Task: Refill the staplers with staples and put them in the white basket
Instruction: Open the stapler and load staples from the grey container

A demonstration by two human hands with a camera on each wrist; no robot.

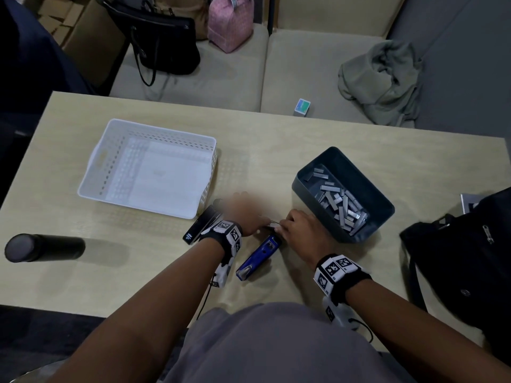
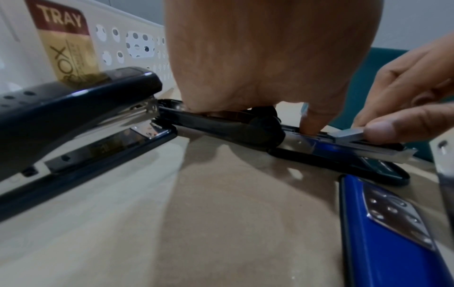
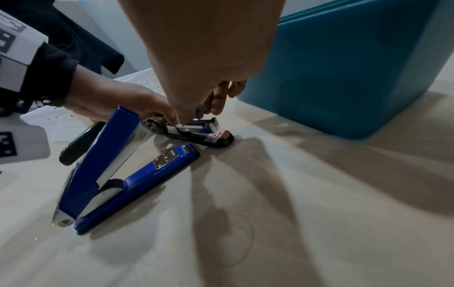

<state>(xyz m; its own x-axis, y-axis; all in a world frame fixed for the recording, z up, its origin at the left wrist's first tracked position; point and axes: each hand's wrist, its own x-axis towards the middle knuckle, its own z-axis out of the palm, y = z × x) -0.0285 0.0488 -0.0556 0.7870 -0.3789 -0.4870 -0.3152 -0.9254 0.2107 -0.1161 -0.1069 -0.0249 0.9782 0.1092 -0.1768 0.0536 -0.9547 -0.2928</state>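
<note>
A dark stapler (image 2: 245,134) lies folded open flat on the table between my hands. My left hand (image 2: 270,58) holds it down at the hinge, one fingertip (image 2: 312,124) pressed into its magazine (image 3: 196,129). My right hand (image 1: 284,226) pinches a strip of staples (image 2: 349,135) and lays it on the magazine's front end. A blue stapler (image 1: 260,257) sits nearer me, its top arm (image 3: 110,155) raised. A black stapler (image 1: 199,225) lies closed beside the empty white basket (image 1: 91,172).
A dark teal bin (image 1: 367,200) holding several staple strips stands just right of my right hand. A black bottle (image 1: 44,247) lies at the table's left. A black bag (image 1: 464,258) rests at the right edge. A sofa with bags lies beyond the table.
</note>
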